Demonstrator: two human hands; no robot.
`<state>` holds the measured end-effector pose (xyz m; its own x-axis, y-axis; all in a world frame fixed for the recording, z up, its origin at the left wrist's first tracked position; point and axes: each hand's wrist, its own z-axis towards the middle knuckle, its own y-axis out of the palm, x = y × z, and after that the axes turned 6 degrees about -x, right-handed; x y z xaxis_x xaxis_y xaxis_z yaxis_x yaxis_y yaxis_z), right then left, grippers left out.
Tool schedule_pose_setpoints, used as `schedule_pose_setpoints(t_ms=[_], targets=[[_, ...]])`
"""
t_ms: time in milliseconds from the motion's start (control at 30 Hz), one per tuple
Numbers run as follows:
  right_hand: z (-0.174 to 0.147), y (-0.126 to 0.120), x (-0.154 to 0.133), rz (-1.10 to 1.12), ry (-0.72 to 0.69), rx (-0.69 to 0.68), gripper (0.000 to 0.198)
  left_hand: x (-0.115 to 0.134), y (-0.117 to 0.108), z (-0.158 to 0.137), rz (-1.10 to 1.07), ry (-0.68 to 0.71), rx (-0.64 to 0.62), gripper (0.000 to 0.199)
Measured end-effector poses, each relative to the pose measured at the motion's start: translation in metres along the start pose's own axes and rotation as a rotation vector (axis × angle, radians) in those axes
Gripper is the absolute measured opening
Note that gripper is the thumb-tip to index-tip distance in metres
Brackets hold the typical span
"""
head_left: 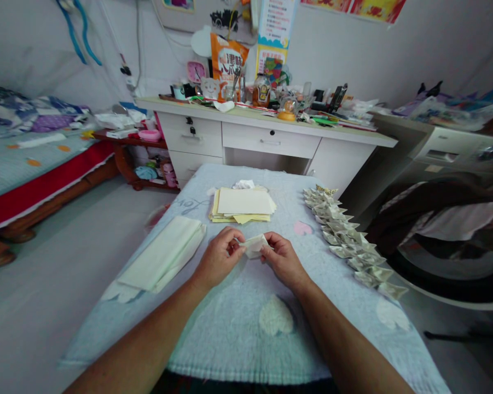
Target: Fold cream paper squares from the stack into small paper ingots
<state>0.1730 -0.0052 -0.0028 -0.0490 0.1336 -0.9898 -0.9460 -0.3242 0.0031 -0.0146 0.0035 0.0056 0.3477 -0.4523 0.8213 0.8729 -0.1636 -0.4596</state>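
A small folded piece of pale paper (255, 246) is held above the cloth-covered table between my two hands. My left hand (221, 253) pinches its left end between thumb and fingers. At the other end, my right hand (284, 257) grips it, thumb on the near face. Just beyond lies a stack of cream and yellowish paper sheets (244, 202), with a crumpled white tissue (243, 184) behind it. Left of my hands is a thick folded bundle of pale paper (164, 254). Along the right side stand several folded paper boats (348, 238) in close rows.
The table (230, 334) has a light blue cloth with heart patterns. Behind it stands a white desk (271, 139) crowded with jars, papers and an orange snack bag (228, 63). A washing machine (447, 158) with clothes in its open door is at right, a bed (36, 148) at left.
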Motion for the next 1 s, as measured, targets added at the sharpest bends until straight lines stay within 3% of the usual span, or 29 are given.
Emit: schedule_pose_setpoints(t_ms=[1000], targets=[[-0.0010,0.0010,0.0022,-0.015,-0.050,0.049,0.024,0.0006,-0.0067,0.0015,0.109,-0.067,-0.094,0.009]])
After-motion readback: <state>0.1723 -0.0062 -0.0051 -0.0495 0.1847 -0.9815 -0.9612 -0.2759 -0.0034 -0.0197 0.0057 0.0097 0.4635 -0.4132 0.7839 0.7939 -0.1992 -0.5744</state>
